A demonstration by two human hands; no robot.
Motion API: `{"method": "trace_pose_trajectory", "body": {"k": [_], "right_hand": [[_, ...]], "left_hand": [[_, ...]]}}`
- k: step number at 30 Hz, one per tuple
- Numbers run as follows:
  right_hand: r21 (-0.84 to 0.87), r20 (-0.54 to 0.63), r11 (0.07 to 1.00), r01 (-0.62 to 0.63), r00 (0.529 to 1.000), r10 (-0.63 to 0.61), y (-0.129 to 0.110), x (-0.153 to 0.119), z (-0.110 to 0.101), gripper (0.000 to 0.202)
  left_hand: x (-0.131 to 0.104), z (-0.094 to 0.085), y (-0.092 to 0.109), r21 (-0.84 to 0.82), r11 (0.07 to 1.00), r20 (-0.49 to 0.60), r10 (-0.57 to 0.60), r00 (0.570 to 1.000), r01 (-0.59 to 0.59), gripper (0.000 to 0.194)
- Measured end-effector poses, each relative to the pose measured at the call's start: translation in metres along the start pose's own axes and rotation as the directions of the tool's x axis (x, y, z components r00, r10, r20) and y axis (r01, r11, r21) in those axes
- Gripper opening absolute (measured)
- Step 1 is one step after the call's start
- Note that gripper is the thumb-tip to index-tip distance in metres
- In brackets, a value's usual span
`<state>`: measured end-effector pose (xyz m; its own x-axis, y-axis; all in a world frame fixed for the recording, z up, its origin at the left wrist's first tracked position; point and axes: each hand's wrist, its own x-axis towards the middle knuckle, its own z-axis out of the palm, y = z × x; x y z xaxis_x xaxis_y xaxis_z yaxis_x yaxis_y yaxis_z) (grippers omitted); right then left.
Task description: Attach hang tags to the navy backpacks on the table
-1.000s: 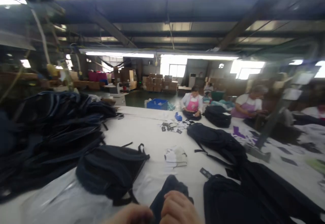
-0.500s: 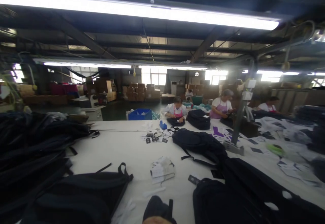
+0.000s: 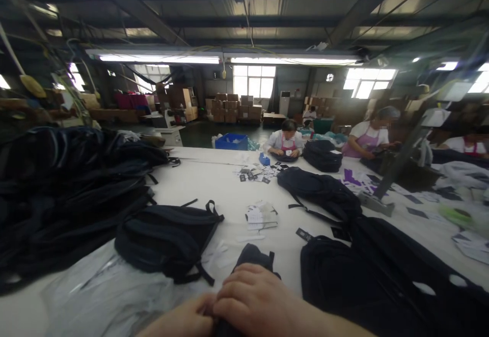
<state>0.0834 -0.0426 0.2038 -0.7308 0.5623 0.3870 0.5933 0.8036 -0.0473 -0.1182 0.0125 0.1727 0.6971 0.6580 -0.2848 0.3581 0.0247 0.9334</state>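
Observation:
A dark fabric item [image 3: 252, 256], apparently a bag, lies at the bottom centre, partly under my hands. My right hand [image 3: 254, 296] rests over it with the fingers curled and pressed together. Beside it, touching its fingertips, my left hand [image 3: 187, 319] is closed at the item's left edge; its fingers are partly hidden. A dark backpack [image 3: 164, 237] lies to the left, next to clear plastic [image 3: 110, 296]. Another dark bag [image 3: 336, 276] is close on the right.
The white table [image 3: 198, 181] bears loose tags [image 3: 255, 173] and papers [image 3: 262, 215]. Dark bags are heaped on the left [image 3: 69, 189]. A metal post [image 3: 401, 159] stands at the right. People sit across the table, one handling a dark item [image 3: 286, 158].
The view has tilted down and shifted left. Both my hands now show on the dark item, where only part of one hand showed before. The plastic at the lower left has come into view.

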Motion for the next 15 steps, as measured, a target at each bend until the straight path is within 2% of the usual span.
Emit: {"method": "trace_pose_trajectory", "body": {"k": [3,7,11,15], "right_hand": [[0.061,0.045,0.998,-0.017,0.999,0.015,-0.001,-0.001,0.002,0.036],[0.165,0.075,0.981,-0.098,0.993,0.087,-0.015,-0.008,-0.009,0.051],[0.175,0.079,0.974,-0.144,0.988,0.132,-0.020,-0.010,-0.021,0.047],[0.118,-0.009,0.986,-0.117,0.993,0.119,-0.018,-0.008,-0.024,0.043]], "left_hand": [[-0.003,0.003,0.004,-0.182,0.980,0.103,-0.066,0.993,0.084,0.018],[-0.012,0.006,0.013,-0.277,0.954,0.226,-0.052,0.973,0.115,0.014],[-0.015,-0.008,0.014,-0.351,0.920,0.262,-0.080,0.962,0.173,0.013],[-0.017,-0.015,0.008,-0.443,0.879,0.277,-0.055,0.959,0.178,0.020]]}}
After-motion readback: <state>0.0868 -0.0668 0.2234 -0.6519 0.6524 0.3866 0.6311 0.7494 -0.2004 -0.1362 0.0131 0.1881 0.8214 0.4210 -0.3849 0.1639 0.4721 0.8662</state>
